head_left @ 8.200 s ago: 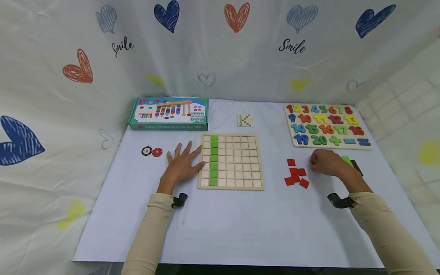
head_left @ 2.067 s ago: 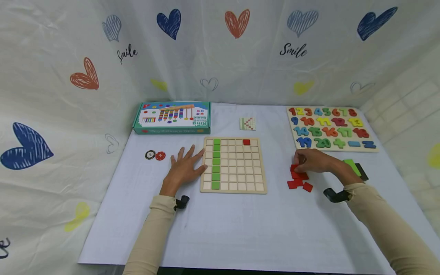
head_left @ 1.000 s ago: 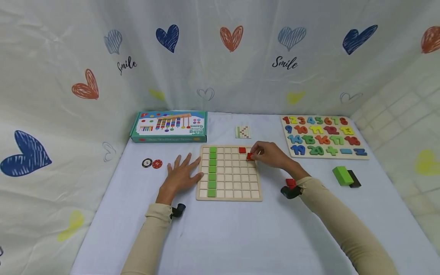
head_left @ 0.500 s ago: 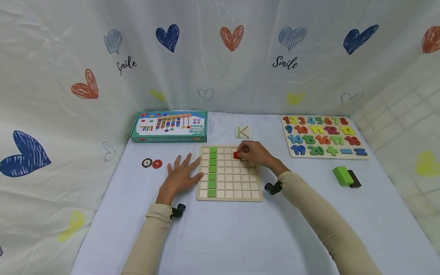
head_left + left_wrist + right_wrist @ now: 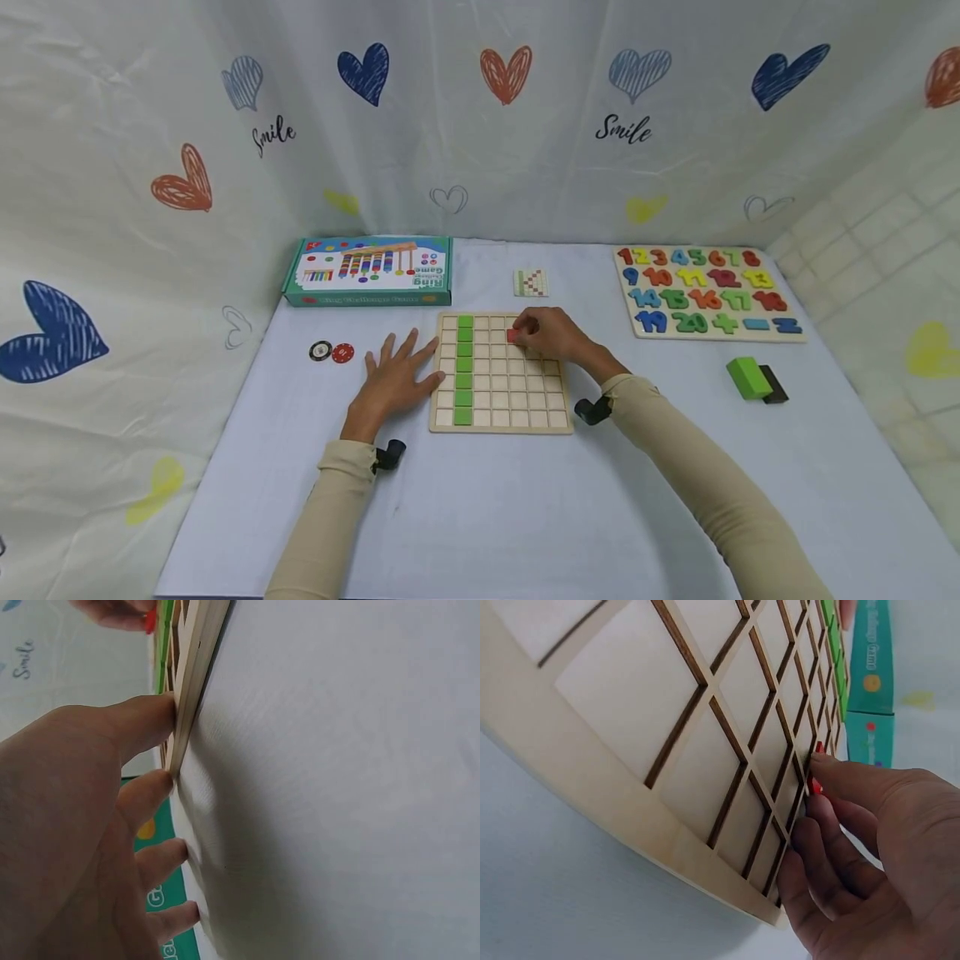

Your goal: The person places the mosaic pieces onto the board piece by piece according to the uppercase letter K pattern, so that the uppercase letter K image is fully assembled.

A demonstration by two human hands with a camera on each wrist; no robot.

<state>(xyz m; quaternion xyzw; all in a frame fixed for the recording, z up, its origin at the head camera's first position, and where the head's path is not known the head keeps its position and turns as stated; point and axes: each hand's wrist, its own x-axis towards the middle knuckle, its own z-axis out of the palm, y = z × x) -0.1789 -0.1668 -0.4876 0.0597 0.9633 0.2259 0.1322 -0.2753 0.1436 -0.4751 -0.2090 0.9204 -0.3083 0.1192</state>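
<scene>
A wooden grid board (image 5: 501,430) lies mid-table, with a column of green square tiles (image 5: 463,364) in its second column from the left. My right hand (image 5: 557,335) is over its upper right part and pinches a red square tile (image 5: 512,336) at the fifth column, second row. In the right wrist view, thumb and fingers (image 5: 847,776) meet round this red tile, low at the grid. My left hand (image 5: 392,385) rests with spread fingers at the board's left edge; thumb and index fingertip touch that edge in the left wrist view. The right hand covers the board's top right cells.
Behind the board lie a small pattern card (image 5: 531,282) and a green game box (image 5: 367,272). A number puzzle board (image 5: 708,293) is at back right, with a green block (image 5: 748,378) and a black piece (image 5: 774,383) before it. Two round chips (image 5: 332,352) lie left.
My right hand has gone from the red tile pile leftward onto the board with a red tile. Earlier, a red tile appeared in the top row. The left hand has stayed put.
</scene>
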